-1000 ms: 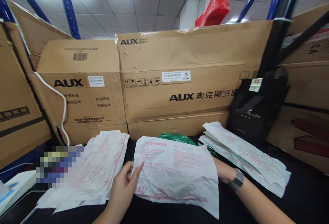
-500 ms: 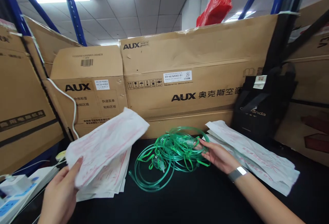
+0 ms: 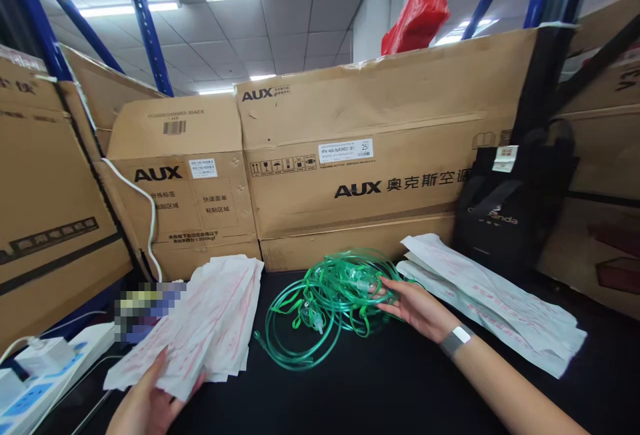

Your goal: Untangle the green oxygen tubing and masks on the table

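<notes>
Black counter (image 3: pixel 390 395), backed by AUX cartons (image 3: pixel 350 155). Green tubing (image 3: pixel 320 308) lies at centre, coiled and outside any pouch. The right hand (image 3: pixel 417 308) pinches its right edge. The left hand (image 3: pixel 150 402) pinches the near edge of the left pouch stack (image 3: pixel 210 315). A 2nd stack (image 3: pixel 490 308) lies to the right. 0.5 s earlier the left hand held 1 pouch raised; that pouch is now down on the left pouch stack.

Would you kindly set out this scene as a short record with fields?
Left hand: grips the near edge of the top paper pouch on the left pile
Right hand: open, fingers touching the green tubing coil
Right pile: more pouches, beside the coil
Surface: black table
Behind: AUX cardboard boxes, black bag
</notes>
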A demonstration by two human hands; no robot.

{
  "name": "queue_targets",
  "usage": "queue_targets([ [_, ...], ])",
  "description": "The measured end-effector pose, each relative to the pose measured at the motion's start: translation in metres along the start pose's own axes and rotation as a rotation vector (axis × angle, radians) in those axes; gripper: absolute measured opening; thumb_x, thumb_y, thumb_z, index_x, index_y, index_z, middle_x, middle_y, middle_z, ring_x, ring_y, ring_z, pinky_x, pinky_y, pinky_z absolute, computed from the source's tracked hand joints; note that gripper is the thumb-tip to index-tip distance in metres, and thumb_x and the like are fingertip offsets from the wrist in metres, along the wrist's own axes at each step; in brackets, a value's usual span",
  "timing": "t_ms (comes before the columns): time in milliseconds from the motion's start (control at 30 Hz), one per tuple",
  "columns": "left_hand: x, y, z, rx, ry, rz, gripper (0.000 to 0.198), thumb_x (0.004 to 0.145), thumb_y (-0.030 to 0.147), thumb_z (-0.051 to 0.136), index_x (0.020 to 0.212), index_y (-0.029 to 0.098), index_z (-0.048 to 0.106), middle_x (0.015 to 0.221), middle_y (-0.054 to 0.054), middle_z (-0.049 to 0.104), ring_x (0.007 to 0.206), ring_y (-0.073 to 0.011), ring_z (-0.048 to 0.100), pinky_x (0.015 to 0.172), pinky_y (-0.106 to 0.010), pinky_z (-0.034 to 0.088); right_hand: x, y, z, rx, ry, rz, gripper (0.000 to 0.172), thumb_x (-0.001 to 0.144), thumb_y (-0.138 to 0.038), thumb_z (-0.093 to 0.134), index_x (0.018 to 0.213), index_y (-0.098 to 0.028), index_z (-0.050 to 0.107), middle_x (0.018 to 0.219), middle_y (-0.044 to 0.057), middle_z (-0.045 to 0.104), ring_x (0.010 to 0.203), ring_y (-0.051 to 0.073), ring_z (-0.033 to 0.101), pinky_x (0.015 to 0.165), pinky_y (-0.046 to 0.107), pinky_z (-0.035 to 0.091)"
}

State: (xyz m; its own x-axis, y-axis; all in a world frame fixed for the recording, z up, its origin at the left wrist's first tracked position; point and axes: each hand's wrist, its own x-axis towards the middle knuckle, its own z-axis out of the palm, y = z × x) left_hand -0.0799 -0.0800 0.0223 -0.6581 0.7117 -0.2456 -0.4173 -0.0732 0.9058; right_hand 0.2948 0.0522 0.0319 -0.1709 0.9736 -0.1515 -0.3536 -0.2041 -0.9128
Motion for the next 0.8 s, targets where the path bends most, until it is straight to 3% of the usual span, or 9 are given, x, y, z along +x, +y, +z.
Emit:
queue_targets([
  [133, -0.002, -0.002, 0.000, 0.091, -0.140, -0.200, 0.012, 0.075, 0.018, 0.057, 0.087, 0.016, 0.059, 0.041, 0.004, 0.053, 0.032, -0.0103, 0.049, 0.030, -0.016, 0.038, -0.003, 0.000, 0.003, -0.023, -0.016, -0.002, 0.007, 0.077, -0.016, 0.061, 0.082, -0.011, 0.060, 0.079, 0.009, 0.071, 0.072, 0.018, 0.067, 0.064, 0.028, 0.058],
  [333, 0.014, 0.009, 0.006, 0.121, -0.063, -0.081, 0.017, 0.082, 0.006, 0.046, 0.089, 0.017, 0.058, 0.045, 0.000, 0.062, 0.035, -0.0084, 0.056, 0.038, -0.013, 0.046, -0.006, -0.002, 0.006, -0.053, -0.040, 0.008, 0.007, 0.076, -0.017, 0.062, 0.080, -0.011, 0.060, 0.079, 0.009, 0.071, 0.072, 0.017, 0.067, 0.065, 0.028, 0.058],
  [400, 0.014, 0.009, 0.008, 0.177, -0.123, -0.179, 0.013, 0.083, 0.018, 0.049, 0.078, 0.014, 0.061, 0.046, -0.002, 0.062, 0.037, -0.0098, 0.058, 0.038, -0.015, 0.047, -0.006, -0.002, 0.006, -0.054, -0.048, 0.012, 0.008, 0.076, -0.017, 0.062, 0.081, -0.011, 0.060, 0.079, 0.008, 0.071, 0.073, 0.017, 0.067, 0.065, 0.028, 0.057],
  [500, 0.005, 0.006, 0.006, 0.361, -0.291, -0.350, 0.055, 0.082, 0.052, 0.039, 0.048, 0.012, 0.057, 0.035, -0.002, 0.052, 0.026, -0.0076, 0.048, 0.027, -0.012, 0.034, -0.006, 0.000, 0.006, -0.032, -0.067, 0.012, 0.008, 0.076, -0.017, 0.063, 0.081, -0.012, 0.060, 0.080, 0.008, 0.071, 0.073, 0.017, 0.067, 0.065, 0.028, 0.057],
  [567, -0.001, 0.007, 0.002, 0.579, -0.454, -0.341, 0.067, 0.076, 0.065, 0.032, 0.038, 0.014, 0.052, 0.027, -0.003, 0.046, 0.021, -0.0066, 0.039, 0.023, -0.013, 0.025, -0.005, 0.001, 0.007, 0.010, -0.109, -0.015, 0.009, 0.075, -0.017, 0.064, 0.081, -0.013, 0.060, 0.080, 0.007, 0.070, 0.074, 0.017, 0.067, 0.064, 0.027, 0.056],
  [633, -0.001, 0.017, 0.001, 0.834, -0.596, -0.162, 0.061, 0.069, 0.068, 0.040, 0.043, 0.016, 0.056, 0.032, -0.006, 0.053, 0.026, -0.0114, 0.046, 0.025, -0.017, 0.028, -0.005, 0.003, 0.010, 0.066, -0.171, -0.067, 0.011, 0.073, -0.018, 0.065, 0.082, -0.014, 0.061, 0.081, 0.006, 0.070, 0.075, 0.017, 0.067, 0.066, 0.026, 0.056],
  [700, 0.012, 0.034, 0.005, 1.031, -0.592, 0.219, 0.051, 0.063, 0.068, 0.048, 0.058, 0.019, 0.063, 0.052, -0.007, 0.066, 0.047, -0.0206, 0.061, 0.035, -0.022, 0.041, -0.004, 0.005, 0.013, 0.110, -0.224, -0.109, 0.012, 0.072, -0.018, 0.066, 0.081, -0.014, 0.061, 0.082, 0.006, 0.070, 0.078, 0.017, 0.066, 0.070, 0.027, 0.055],
  [733, 0.023, 0.043, 0.009, 1.103, -0.477, 0.446, 0.049, 0.065, 0.065, 0.047, 0.069, 0.020, 0.066, 0.068, -0.007, 0.071, 0.063, -0.0239, 0.065, 0.051, -0.027, 0.049, -0.004, 0.007, 0.015, 0.123, -0.239, -0.117, 0.012, 0.071, -0.018, 0.067, 0.081, -0.015, 0.061, 0.082, 0.005, 0.070, 0.079, 0.018, 0.066, 0.072, 0.028, 0.054],
  [800, 0.053, 0.055, 0.020, 1.257, -0.221, 0.755, 0.050, 0.070, 0.061, 0.042, 0.089, 0.021, 0.065, 0.100, -0.007, 0.068, 0.092, -0.0288, 0.061, 0.080, -0.035, 0.046, -0.004, 0.011, 0.017, 0.118, -0.258, -0.105, 0.012, 0.071, -0.019, 0.067, 0.080, -0.015, 0.062, 0.084, 0.006, 0.069, 0.081, 0.018, 0.065, 0.073, 0.029, 0.054],
])
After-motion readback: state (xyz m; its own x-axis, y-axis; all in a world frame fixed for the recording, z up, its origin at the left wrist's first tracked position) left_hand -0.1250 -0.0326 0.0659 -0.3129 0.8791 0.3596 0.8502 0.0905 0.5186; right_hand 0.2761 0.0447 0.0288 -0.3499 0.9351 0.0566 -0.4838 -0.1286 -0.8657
